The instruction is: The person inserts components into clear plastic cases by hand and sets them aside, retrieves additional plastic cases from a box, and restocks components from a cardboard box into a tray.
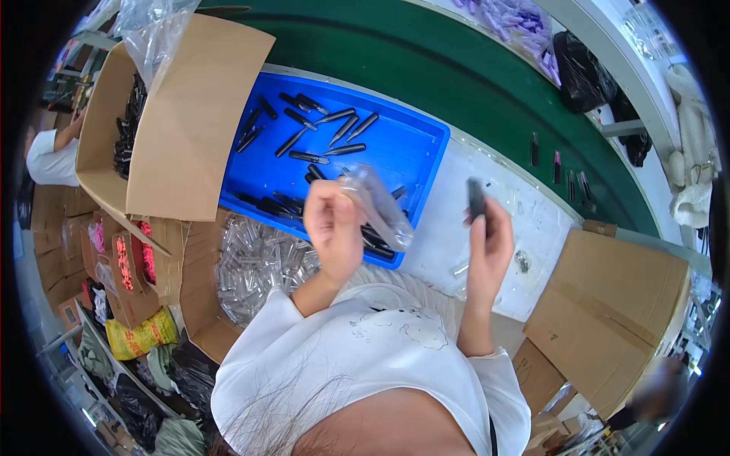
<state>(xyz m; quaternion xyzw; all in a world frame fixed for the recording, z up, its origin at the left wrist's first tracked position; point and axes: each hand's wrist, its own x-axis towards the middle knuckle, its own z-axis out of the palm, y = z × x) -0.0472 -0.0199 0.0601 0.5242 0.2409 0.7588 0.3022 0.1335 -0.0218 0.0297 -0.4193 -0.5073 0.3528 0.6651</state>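
My left hand, fingers pinched together, holds a clear plastic cover that is slightly blurred. It hangs over the near right part of the blue tray. My right hand grips a dark, short stick-like piece between thumb and fingers, above the white tabletop. Motion smears this piece, so its details do not show. Several black pen-shaped pieces lie scattered in the tray, with more heaped along its near side, partly hidden by my left hand.
A carton of clear plastic covers stands before the tray at left. Black pieces fill another carton. Several pieces rest on the green belt. A closed carton is at right. Another person's sleeve shows far left.
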